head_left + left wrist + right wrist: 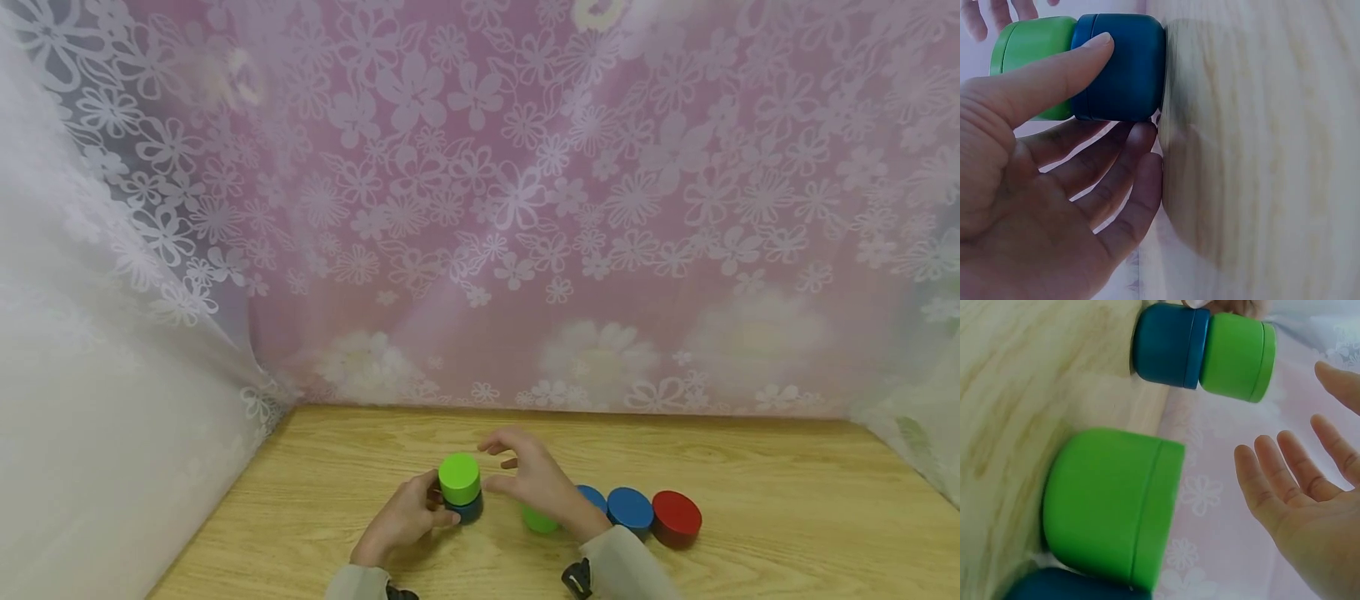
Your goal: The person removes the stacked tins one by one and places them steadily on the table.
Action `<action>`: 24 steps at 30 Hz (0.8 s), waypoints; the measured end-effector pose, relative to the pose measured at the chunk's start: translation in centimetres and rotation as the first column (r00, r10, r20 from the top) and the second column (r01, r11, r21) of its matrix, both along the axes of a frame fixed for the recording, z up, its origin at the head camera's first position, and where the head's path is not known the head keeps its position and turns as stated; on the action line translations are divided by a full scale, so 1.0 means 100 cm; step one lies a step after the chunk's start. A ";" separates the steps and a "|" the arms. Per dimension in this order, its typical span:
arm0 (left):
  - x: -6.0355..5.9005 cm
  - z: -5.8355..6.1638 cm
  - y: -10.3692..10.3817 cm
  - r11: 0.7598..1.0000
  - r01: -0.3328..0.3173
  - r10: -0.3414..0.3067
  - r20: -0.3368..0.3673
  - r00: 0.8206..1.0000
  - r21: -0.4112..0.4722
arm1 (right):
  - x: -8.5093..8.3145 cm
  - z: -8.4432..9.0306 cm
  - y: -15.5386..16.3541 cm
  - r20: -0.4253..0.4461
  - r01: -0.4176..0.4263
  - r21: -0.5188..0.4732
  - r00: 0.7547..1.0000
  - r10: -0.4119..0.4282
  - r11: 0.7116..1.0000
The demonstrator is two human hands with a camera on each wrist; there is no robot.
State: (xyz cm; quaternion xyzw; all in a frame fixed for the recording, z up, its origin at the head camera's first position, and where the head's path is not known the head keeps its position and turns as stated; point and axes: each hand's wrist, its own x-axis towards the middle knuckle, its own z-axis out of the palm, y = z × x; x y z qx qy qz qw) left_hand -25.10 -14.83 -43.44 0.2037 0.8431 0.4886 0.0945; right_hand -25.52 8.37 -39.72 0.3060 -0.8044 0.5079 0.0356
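A small lidded green canister (459, 477) stands on top of a dark blue canister (472, 507), which rests on the table. My left hand (407, 510) holds the blue canister at its side. In the left wrist view the thumb lies across the green canister (1038, 47) onto the blue canister (1129, 75), with the fingers bent round the other side. Just right of the stack, my right hand (534, 477) hovers with fingers spread and nothing in them. The right wrist view shows that hand (1310, 506) apart from the upper green canister (1235, 356).
Under my right forearm, a second green canister (540, 522) and a blue canister (592, 497) are partly hidden. Another blue canister (630, 508) and a red canister (677, 518) continue the row rightward. Flowered curtain (525, 208) hangs behind the wooden table (337, 450).
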 end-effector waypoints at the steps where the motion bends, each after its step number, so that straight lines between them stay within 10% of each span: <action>1: 0.000 0.000 0.000 1.000 0.000 0.000 0.003 1.000 -0.001 | 0.000 -0.001 -0.002 -0.001 -0.003 0.001 1.000 0.003 1.000; 24: 0.000 0.001 -0.001 1.000 0.021 -0.021 -0.023 1.000 -0.012 | -0.006 -0.014 -0.026 0.037 -0.034 0.026 0.999 0.033 0.999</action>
